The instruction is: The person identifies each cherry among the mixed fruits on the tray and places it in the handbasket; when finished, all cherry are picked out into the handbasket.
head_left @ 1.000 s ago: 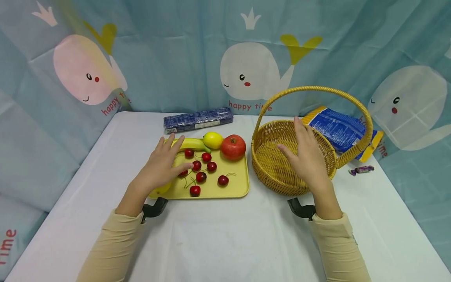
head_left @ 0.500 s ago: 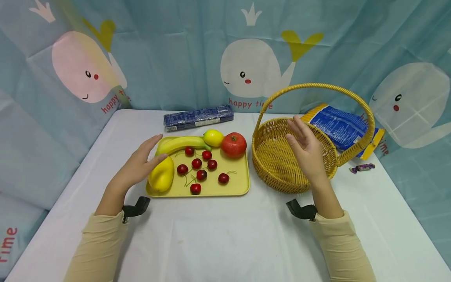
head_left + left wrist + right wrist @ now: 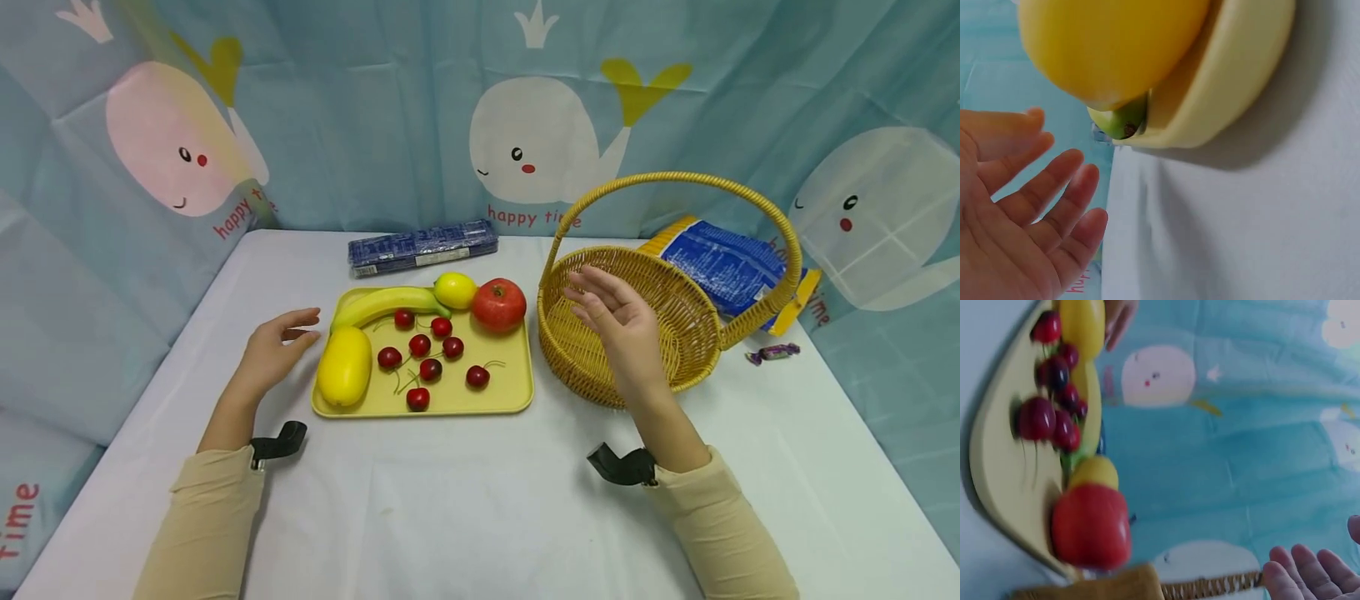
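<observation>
Just left of the yellow tray point(image 3: 450, 403), the left hand point(image 3: 273, 354) hangs with relaxed fingers and holds nothing. The long yellow fruit point(image 3: 344, 367) on the tray is nearest to it; in the left wrist view that fruit point(image 3: 1113, 50) is above the fingers. Also on the tray lie a banana point(image 3: 382, 305), a lemon point(image 3: 455, 290), a red round fruit point(image 3: 498, 305) and several cherries point(image 3: 477, 377). The right hand point(image 3: 626, 333), fingers loosely extended and nothing in them, is over the wicker basket point(image 3: 558, 367). No fruit shows inside the basket.
A dark blue package point(image 3: 423, 248) lies behind the tray. Behind the basket, to the right, is a blue and yellow bag point(image 3: 720, 262), with a purple wrapped candy point(image 3: 772, 354) in front of it. The basket's tall handle point(image 3: 675, 177) arches upward. A patterned curtain surrounds the table.
The left hand has moved left, from over the tray to beside it, uncovering the long yellow fruit. The right hand has shifted left over the basket and turned, its fingers now pointing more to the left.
</observation>
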The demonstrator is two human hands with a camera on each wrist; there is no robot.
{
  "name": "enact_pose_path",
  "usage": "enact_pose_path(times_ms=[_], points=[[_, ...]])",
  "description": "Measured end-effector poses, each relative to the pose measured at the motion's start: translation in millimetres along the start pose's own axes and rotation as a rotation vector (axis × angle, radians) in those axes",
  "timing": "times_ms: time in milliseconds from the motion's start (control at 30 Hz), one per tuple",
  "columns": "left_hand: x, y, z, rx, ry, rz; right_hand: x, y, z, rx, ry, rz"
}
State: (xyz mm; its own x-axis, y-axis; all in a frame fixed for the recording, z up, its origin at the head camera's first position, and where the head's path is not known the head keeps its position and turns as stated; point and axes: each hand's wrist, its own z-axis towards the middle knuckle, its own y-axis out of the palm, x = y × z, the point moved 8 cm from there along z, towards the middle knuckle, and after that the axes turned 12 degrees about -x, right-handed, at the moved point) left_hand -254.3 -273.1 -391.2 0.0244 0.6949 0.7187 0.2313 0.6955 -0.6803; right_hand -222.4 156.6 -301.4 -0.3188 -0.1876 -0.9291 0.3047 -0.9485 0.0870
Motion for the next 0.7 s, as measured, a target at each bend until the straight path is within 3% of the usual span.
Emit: enact_pose_path(times_ms=[200,433,700], points=[[-10.9,2.6,4.9,-0.016,-0.050,0.020,11,28,-5.0,-0.083,0.037,0.040],[-16.1,9.6,8.9,-0.059,-0.079,-0.020,32,51,-10.6,-0.130,0.120,0.066],[-21.2,12.9,12.1,-0.060,-0.076,-0.023,60,69,-12.2,-0.182,0.164,0.066]])
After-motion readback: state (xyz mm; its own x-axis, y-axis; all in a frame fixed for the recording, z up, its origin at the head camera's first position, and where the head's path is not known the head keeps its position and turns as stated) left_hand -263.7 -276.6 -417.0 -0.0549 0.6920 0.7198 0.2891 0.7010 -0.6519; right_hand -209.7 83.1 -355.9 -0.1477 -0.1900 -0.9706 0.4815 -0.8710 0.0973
